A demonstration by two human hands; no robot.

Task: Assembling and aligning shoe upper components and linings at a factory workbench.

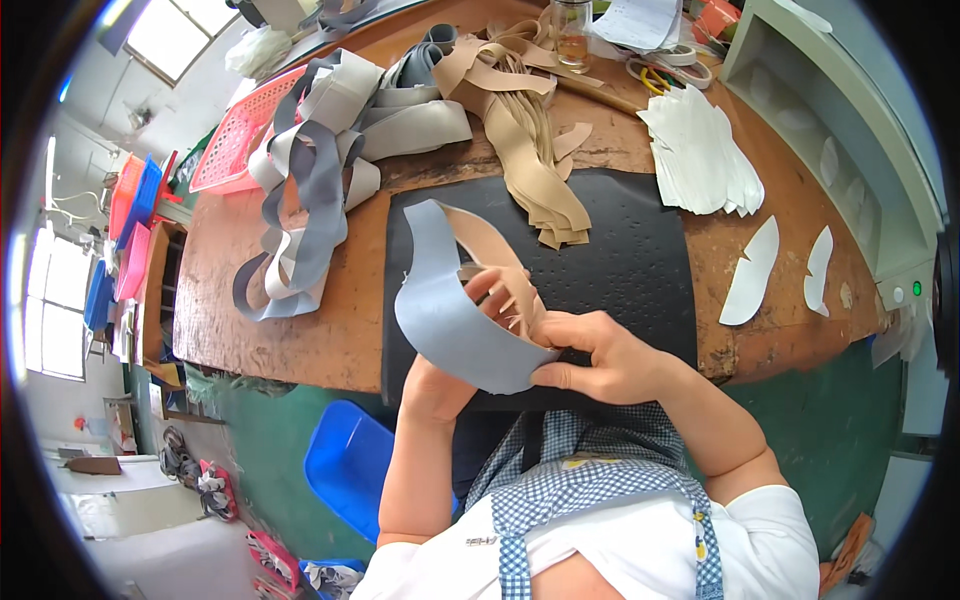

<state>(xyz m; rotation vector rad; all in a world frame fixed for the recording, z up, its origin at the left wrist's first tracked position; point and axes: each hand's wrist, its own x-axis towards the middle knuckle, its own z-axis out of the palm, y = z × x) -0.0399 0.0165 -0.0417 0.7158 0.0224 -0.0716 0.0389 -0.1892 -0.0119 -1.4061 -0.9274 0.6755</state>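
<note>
A curved band of leather-like material (460,330), grey-blue outside and tan inside, is bent into a loop over the near part of a black pitted mat (630,260). My left hand (437,388) reaches behind and inside the loop; its fingers show through the opening, bent against the tan side, while the band hides most of the palm. My right hand (600,355) pinches the band's right end between thumb and fingers. Just beyond lies a fanned bundle of tan strips (535,170), its near end on the mat.
Long grey strips (335,170) lie tangled at left, beside a pink basket (240,135). White cut pieces (700,150) are stacked at right, two lying apart. A glass jar (572,35) and scissors (655,80) sit at the back. A grey-green machine frame (850,120) borders the right. A blue stool (345,465) stands below.
</note>
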